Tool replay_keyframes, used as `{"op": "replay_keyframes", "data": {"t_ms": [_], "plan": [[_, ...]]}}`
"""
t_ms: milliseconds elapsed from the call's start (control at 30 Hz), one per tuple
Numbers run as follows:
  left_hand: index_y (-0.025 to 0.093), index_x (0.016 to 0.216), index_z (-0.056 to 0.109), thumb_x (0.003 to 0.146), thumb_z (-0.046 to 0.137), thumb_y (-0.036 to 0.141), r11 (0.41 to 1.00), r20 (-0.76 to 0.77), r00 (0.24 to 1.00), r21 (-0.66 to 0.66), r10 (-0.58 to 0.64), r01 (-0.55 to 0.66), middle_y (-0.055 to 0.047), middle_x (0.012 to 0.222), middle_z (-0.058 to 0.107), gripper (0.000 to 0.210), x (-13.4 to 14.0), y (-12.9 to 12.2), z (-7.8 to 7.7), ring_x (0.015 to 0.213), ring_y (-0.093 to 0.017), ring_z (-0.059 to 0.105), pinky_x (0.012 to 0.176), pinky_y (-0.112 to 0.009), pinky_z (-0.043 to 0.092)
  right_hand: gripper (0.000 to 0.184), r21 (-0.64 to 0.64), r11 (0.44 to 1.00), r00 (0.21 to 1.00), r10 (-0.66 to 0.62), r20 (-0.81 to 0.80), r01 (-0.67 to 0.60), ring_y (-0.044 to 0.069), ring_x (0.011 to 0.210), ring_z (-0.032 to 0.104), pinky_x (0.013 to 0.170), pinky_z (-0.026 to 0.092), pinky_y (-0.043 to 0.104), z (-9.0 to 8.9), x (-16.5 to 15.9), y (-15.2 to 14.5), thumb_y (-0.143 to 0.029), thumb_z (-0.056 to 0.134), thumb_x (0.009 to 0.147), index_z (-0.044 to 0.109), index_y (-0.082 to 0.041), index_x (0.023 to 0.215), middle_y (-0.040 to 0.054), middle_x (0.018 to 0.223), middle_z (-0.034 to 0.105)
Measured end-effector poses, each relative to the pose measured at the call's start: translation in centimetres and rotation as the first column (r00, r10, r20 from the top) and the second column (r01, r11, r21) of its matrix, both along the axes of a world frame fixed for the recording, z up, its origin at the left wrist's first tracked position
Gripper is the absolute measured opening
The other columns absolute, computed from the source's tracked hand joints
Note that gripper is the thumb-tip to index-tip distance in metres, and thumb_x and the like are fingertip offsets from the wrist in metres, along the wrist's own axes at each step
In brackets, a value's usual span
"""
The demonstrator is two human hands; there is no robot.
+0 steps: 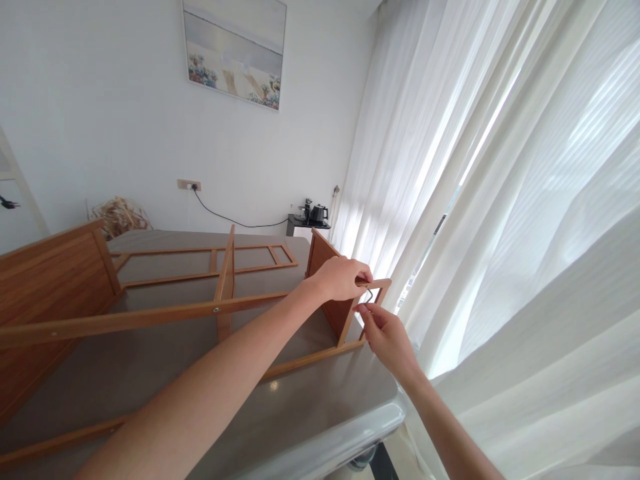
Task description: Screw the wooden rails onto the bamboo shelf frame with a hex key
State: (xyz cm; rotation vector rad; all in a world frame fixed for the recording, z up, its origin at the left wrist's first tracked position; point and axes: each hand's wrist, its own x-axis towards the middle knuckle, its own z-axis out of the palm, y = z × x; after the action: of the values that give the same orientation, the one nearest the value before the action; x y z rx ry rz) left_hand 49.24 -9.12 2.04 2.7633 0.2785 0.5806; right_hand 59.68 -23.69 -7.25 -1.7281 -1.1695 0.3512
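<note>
A wooden shelf frame point(175, 317) lies on its side on the grey table, with panels set between its rails. Near its right end, my left hand point(343, 277) grips the upper rail, fingers curled down beside a small bolt. Just below, my right hand point(385, 333) pinches the lower part of a bent metal hex key point(370, 295). The upper end of the key meets the bolt at the rail; how deep it sits is too small to tell. My left palm hides part of the right-hand panel point(320, 253).
Under the frame is a glossy grey table point(320, 400) with a clear covering over its front edge. Behind stand a black kettle point(319, 213) on a small stand and a dried straw bundle point(120, 217). White curtains point(500, 200) hang close on the right. A black cord point(235, 221) runs along the wall.
</note>
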Motion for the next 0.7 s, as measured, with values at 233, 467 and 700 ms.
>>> {"op": "replay_keyframes", "data": {"t_ms": [233, 467, 700], "plan": [[0.030, 0.106, 0.073, 0.084, 0.061, 0.028, 1.000, 0.005, 1.000, 0.023, -0.003, 0.002, 0.006, 0.107, 0.078, 0.025, 0.1, 0.1, -0.1, 0.099, -0.020, 0.070, 0.086, -0.030, 0.051, 0.040, -0.039, 0.986, 0.909, -0.135, 0.395, 0.163, 0.016, 0.052, 0.038, 0.055, 0.024, 0.028, 0.2, 1.5, 0.1, -0.053, 0.037, 0.101, 0.060, -0.026, 0.084, -0.0028, 0.056, 0.048], [0.029, 0.106, 0.072, 0.086, 0.061, 0.030, 0.999, 0.004, 1.000, 0.031, -0.005, 0.005, 0.006, 0.109, 0.078, 0.023, 0.1, 0.2, -0.2, 0.102, -0.020, 0.070, 0.086, -0.030, 0.050, 0.034, -0.098, 0.962, 0.770, -0.139, 0.623, 0.254, 0.018, 0.057, 0.052, 0.057, 0.024, 0.029, 0.5, 2.6, -0.1, -0.038, 0.032, 0.103, 0.061, -0.025, 0.091, 0.0016, 0.065, 0.060], [0.030, 0.105, 0.074, 0.082, 0.060, 0.023, 0.999, 0.008, 1.000, 0.035, -0.020, 0.020, 0.006, 0.106, 0.078, 0.028, 0.1, 0.1, -0.1, 0.097, -0.019, 0.070, 0.079, -0.028, 0.049, 0.026, -0.131, 0.906, 0.534, -0.116, 0.838, 0.403, 0.013, 0.051, 0.042, 0.055, 0.016, 0.029, 1.8, 2.8, -0.7, -0.022, 0.034, 0.103, 0.056, -0.024, 0.090, -0.0002, 0.066, 0.058]]}}
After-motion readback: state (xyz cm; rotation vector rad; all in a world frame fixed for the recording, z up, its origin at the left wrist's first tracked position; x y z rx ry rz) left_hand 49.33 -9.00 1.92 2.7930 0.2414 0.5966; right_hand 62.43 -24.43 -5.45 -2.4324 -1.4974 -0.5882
